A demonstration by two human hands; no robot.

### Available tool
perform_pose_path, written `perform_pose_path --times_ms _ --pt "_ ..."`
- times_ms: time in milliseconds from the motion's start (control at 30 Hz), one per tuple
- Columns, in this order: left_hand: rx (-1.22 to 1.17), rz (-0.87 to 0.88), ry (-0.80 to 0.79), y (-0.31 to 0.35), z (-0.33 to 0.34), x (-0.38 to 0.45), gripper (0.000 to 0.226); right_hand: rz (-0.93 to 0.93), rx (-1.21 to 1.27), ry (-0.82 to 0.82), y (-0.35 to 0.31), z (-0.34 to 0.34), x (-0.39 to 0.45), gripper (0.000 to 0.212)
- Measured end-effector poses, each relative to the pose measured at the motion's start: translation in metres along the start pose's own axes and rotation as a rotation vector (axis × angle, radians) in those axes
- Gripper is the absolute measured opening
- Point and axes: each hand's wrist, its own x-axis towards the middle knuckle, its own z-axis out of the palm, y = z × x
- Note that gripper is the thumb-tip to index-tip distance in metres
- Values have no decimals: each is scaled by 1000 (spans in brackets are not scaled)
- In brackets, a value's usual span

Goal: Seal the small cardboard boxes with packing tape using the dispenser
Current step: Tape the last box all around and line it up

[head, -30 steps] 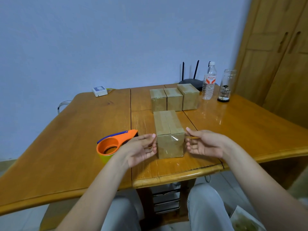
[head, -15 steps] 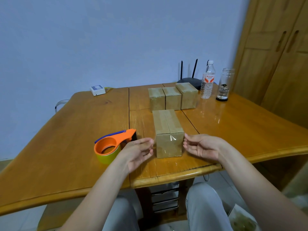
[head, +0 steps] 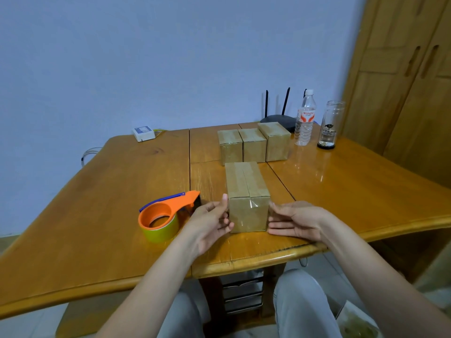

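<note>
While the wooden desk carries everything in view, the task's things sit toward its middle and near edge. At the far side a row of three small boxes stands packed together, their tops showing glossy strips, so I judge them already sealed. Behind and beside them are a black router, a water bottle, a glass jar and, further left, a small white device.

The near box lies lengthwise just in front of that row, close to the near edge of the desk. Tape runs along its top seam and folds down onto the front face, where a shiny patch catches the light.

The tape dispenser, orange with a yellow-green roll, rests on the desk just left of the box, untouched.

The left hand has its fingers loosely bent against the box's left side, thumb up by the top corner; its grip is loose and clasps nothing. The right hand lies with straight fingers touching the right side, also holding nothing.

The step in hand looks like smoothing or squaring up a box that is already taped. Next, I judge, it should be pushed back to join the row, which calls for an even push from both palms so it does not skew.
</note>
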Motion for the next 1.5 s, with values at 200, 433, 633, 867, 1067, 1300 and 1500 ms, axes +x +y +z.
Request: perform_pose_path --times_ms 200,433,633,867,1067,1300,1500 --pt "-148 -34 18 -13 0 1 34 -6 -48 19 7 -4 2 53" --pt "290 492 150 2 -12 -4 19 -452 -334 239 -5 -3 -8 21" --pt "209 452 -76 2 0 -3 34 -424 -48 -103 -7 14 -7 47" --pt "6 387 -130 -19 12 4 49 -399 236 -245 12 19 11 42" --pt "-26 391 -178 -27 8 10 51 -384 293 -292 25 15 13 48" --pt "300 499 -204 -12 -18 4 43 -411 107 -340 9 0 1 56" --pt "604 533 -261 4 -36 -4 52 -404 -95 -355 -1 -6 -5 49"
